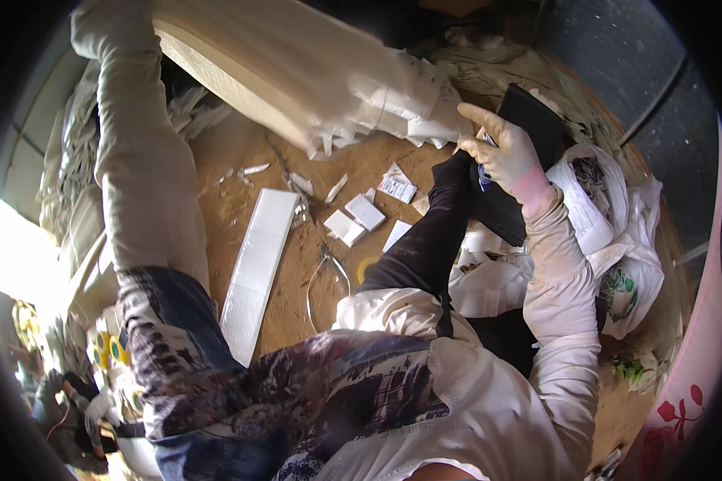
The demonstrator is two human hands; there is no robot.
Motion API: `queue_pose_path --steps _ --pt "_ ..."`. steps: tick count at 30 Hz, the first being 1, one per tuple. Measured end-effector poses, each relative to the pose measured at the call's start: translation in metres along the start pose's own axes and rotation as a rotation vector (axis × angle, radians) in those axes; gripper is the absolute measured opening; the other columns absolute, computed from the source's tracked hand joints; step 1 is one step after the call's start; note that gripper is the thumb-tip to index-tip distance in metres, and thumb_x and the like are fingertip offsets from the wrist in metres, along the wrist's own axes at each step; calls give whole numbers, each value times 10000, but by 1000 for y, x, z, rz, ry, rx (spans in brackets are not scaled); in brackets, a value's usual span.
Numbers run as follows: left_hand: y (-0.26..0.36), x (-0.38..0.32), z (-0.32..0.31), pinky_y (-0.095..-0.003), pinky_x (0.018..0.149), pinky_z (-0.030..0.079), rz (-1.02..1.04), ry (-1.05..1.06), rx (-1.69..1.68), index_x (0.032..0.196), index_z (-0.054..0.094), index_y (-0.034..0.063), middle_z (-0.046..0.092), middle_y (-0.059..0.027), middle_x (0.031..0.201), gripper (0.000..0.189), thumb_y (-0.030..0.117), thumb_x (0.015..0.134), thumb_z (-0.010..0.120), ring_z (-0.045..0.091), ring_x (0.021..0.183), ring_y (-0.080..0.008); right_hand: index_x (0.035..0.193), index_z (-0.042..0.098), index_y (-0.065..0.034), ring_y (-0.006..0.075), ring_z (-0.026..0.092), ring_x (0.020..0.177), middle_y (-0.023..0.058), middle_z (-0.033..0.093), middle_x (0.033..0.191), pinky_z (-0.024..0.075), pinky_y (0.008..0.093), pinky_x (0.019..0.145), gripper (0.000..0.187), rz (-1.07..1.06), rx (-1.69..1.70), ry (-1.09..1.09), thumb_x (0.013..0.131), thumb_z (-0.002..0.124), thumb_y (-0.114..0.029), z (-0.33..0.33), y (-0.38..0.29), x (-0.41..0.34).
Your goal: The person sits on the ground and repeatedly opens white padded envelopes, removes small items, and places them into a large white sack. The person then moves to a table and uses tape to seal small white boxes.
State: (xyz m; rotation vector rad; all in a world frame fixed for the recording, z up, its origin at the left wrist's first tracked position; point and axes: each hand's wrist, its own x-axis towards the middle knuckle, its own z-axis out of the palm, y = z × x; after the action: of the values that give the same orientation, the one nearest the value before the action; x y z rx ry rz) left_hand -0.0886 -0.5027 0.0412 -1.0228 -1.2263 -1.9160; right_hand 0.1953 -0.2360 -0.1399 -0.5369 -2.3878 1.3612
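Note:
My left hand (113, 29), in a pale glove, is at the upper left, against the near end of a long wrapped beige bundle (265, 66). Its fingers are hidden, so its grip cannot be made out. The bundle slants across the top, blurred, with torn white wrapping (391, 108) at its far end. My right hand (508, 150), in a white glove with a pink cuff, has its index finger extended toward that wrapping. A small blue tool (484, 177) with a shiny part is held in its curled fingers, mostly hidden. Behind this hand lies a flat black object (532, 117).
A long white wrapped box (259, 270) lies on the brown floor, beside small white boxes (364, 211), a printed packet (397, 183) and a loop of strap (328, 288). White plastic bags (607, 240) stand at right. Tape rolls (108, 349) and another person (75, 415) are lower left.

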Motion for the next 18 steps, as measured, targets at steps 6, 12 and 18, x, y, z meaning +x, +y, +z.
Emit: queue_pose_path --steps 6,12,18 --pt "19 -34 108 -239 598 454 64 8 -349 966 639 14 611 -23 781 208 1 758 645 560 650 -121 1314 457 80 204 639 953 158 631 1054 496 289 843 723 -431 -197 265 763 764 -273 -10 -31 40" --pt "49 -92 193 -222 585 453 156 110 -226 991 639 3 618 -24 784 238 -14 754 646 558 643 -104 1223 484 41 294 667 802 199 667 856 512 376 743 844 -485 -520 307 689 762 -550 20 -31 80" --pt "50 -139 249 -283 714 517 -7 126 -410 1027 645 -19 661 -78 894 288 28 748 698 617 753 -170 1211 541 -31 337 675 773 169 685 805 532 393 691 610 -294 -361 629 766 706 -415 -31 9 69"
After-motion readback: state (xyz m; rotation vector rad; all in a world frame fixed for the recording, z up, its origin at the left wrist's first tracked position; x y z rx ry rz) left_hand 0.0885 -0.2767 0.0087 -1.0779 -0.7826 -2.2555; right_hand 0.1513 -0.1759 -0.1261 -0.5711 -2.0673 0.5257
